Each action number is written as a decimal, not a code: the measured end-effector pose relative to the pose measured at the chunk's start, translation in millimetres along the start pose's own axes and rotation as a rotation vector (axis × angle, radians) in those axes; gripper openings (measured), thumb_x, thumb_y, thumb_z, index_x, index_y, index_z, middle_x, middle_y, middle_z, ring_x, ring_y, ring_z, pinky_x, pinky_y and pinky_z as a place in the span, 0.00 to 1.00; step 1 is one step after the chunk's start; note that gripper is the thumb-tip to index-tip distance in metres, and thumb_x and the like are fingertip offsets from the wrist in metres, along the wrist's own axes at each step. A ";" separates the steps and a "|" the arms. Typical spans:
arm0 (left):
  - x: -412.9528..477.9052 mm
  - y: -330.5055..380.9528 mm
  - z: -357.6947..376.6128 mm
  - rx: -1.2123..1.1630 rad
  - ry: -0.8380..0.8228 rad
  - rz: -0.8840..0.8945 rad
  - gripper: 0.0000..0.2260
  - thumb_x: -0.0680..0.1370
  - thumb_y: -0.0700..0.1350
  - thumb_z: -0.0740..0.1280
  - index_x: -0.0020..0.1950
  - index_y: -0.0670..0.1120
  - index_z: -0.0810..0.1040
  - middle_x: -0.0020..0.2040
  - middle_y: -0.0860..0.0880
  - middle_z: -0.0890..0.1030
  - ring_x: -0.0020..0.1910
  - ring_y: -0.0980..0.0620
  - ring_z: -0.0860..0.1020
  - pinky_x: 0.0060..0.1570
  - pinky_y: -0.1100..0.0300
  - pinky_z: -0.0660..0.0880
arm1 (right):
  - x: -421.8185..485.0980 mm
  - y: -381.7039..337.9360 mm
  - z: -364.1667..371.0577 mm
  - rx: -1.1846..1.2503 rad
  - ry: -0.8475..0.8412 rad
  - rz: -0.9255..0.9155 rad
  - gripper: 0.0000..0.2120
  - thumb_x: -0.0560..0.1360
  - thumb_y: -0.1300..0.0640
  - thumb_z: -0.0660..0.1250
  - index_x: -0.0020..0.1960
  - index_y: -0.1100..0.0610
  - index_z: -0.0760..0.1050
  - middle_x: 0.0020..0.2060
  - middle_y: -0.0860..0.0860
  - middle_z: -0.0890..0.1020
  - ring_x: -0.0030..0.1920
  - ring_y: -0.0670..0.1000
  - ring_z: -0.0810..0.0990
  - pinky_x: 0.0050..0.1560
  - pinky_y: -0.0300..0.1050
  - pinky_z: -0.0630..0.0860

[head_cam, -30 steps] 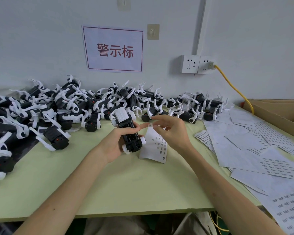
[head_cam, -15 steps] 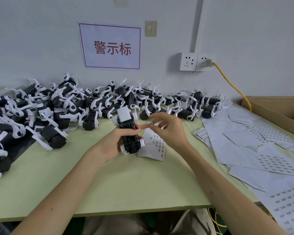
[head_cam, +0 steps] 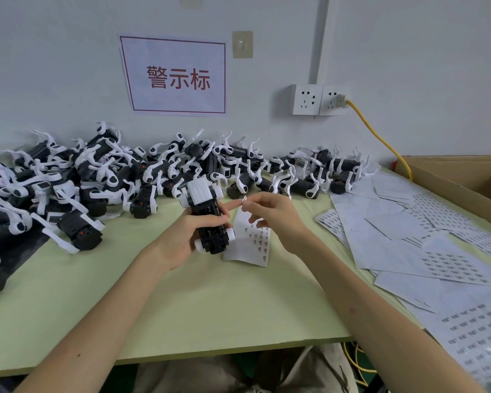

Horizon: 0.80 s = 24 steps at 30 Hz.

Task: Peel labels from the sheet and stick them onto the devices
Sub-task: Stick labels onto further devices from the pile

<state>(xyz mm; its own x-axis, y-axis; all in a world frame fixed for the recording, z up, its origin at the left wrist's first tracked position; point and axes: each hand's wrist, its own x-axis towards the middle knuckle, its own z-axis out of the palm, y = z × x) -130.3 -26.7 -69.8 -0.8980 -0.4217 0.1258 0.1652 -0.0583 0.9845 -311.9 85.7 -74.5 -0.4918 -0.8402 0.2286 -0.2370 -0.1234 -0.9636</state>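
Pointing its white end toward the wall, the device (head_cam: pixel 212 239) runs lengthwise away from the person, leaning slightly left, above the table (head_cam: pixel 210 302). The left hand (head_cam: pixel 189 236) wraps its black middle, index finger stretched toward the right hand (head_cam: pixel 270 217), which pinches a small label (head_cam: pixel 244 198) between thumb and forefinger (other fingers loosely curled). The label sheet (head_cam: pixel 255 242) lies on the table, partly behind the device. A cardboard box (head_cam: pixel 459 180) sits far right; its inside cannot be seen.
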 end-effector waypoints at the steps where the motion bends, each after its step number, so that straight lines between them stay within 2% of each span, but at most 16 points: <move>1: 0.3 -0.8 0.1 0.026 -0.003 0.004 0.04 0.72 0.44 0.73 0.44 0.48 0.80 0.68 0.53 0.81 0.49 0.49 0.80 0.55 0.52 0.75 | 0.7 0.9 0.1 0.016 0.003 0.009 0.04 0.77 0.57 0.74 0.43 0.52 0.83 0.40 0.50 0.84 0.35 0.46 0.80 0.38 0.38 0.76; 4: 0.6 -1.9 1.1 0.085 -0.008 -0.004 0.03 0.72 0.43 0.73 0.43 0.50 0.80 0.68 0.55 0.80 0.49 0.49 0.81 0.53 0.53 0.75 | 1.6 2.8 -1.0 0.067 0.026 0.032 0.03 0.77 0.58 0.74 0.44 0.54 0.83 0.38 0.48 0.84 0.34 0.46 0.80 0.38 0.38 0.75; 8: 0.8 -3.0 4.9 0.118 0.022 -0.024 0.03 0.72 0.45 0.73 0.45 0.51 0.82 0.67 0.57 0.80 0.50 0.52 0.82 0.52 0.55 0.76 | 2.0 2.6 1.0 0.011 0.101 -0.011 0.04 0.77 0.59 0.74 0.43 0.55 0.83 0.35 0.47 0.83 0.31 0.45 0.78 0.36 0.38 0.74; 11: 1.6 -2.2 6.8 0.074 0.134 -0.082 0.07 0.71 0.49 0.73 0.48 0.50 0.84 0.57 0.47 0.83 0.48 0.51 0.83 0.47 0.57 0.79 | 1.9 1.0 0.0 0.037 0.153 -0.066 0.05 0.79 0.59 0.72 0.44 0.55 0.81 0.35 0.48 0.83 0.32 0.46 0.77 0.37 0.41 0.73; 12: 0.9 -1.3 6.6 0.054 0.156 -0.109 0.09 0.71 0.51 0.72 0.49 0.49 0.84 0.53 0.43 0.80 0.47 0.50 0.82 0.44 0.57 0.80 | 1.6 -0.7 -0.6 0.047 0.155 -0.079 0.05 0.79 0.59 0.71 0.44 0.55 0.81 0.36 0.48 0.83 0.32 0.47 0.77 0.37 0.42 0.73; 14: -0.6 0.7 5.5 -0.001 0.172 -0.134 0.12 0.72 0.54 0.71 0.49 0.47 0.83 0.49 0.43 0.76 0.44 0.48 0.80 0.40 0.57 0.79 | 0.9 -2.3 -1.1 0.000 0.123 -0.097 0.01 0.79 0.57 0.71 0.50 0.53 0.81 0.40 0.48 0.85 0.34 0.47 0.79 0.39 0.43 0.74; 16: 0.4 1.7 4.2 -0.071 0.193 -0.112 0.13 0.74 0.56 0.70 0.49 0.48 0.84 0.48 0.46 0.76 0.44 0.48 0.80 0.44 0.55 0.77 | -2.0 -1.4 3.7 -0.129 0.064 -0.123 0.14 0.78 0.52 0.72 0.63 0.50 0.76 0.48 0.48 0.85 0.41 0.47 0.83 0.41 0.44 0.79; 18: 2.5 2.2 3.2 -0.170 0.226 -0.083 0.16 0.75 0.57 0.69 0.53 0.47 0.83 0.47 0.47 0.78 0.44 0.48 0.80 0.46 0.55 0.71 | -6.2 1.1 11.1 -0.204 -0.013 -0.147 0.27 0.76 0.48 0.75 0.71 0.44 0.68 0.53 0.45 0.84 0.50 0.46 0.83 0.48 0.41 0.80; 21: 4.0 4.1 1.9 -0.303 0.236 -0.105 0.17 0.77 0.56 0.69 0.54 0.43 0.78 0.47 0.44 0.79 0.47 0.48 0.73 0.38 0.59 0.59 | -8.0 5.2 20.1 -0.233 -0.072 -0.155 0.39 0.73 0.48 0.78 0.76 0.42 0.60 0.58 0.44 0.81 0.56 0.42 0.80 0.51 0.37 0.76; 24: 3.8 5.9 3.1 -0.393 0.215 -0.093 0.19 0.76 0.52 0.65 0.58 0.39 0.75 0.51 0.41 0.78 0.47 0.45 0.70 0.36 0.61 0.63 | -8.1 4.3 21.1 -0.243 -0.077 -0.146 0.45 0.72 0.48 0.79 0.79 0.43 0.56 0.60 0.43 0.80 0.59 0.38 0.78 0.51 0.34 0.71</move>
<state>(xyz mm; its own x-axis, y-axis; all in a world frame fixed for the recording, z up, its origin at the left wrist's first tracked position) -133.9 -25.8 -63.1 -0.8181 -0.5742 -0.0303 0.2672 -0.4263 0.8642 -291.3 80.8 -83.5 -0.3744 -0.8617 0.3426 -0.4988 -0.1243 -0.8577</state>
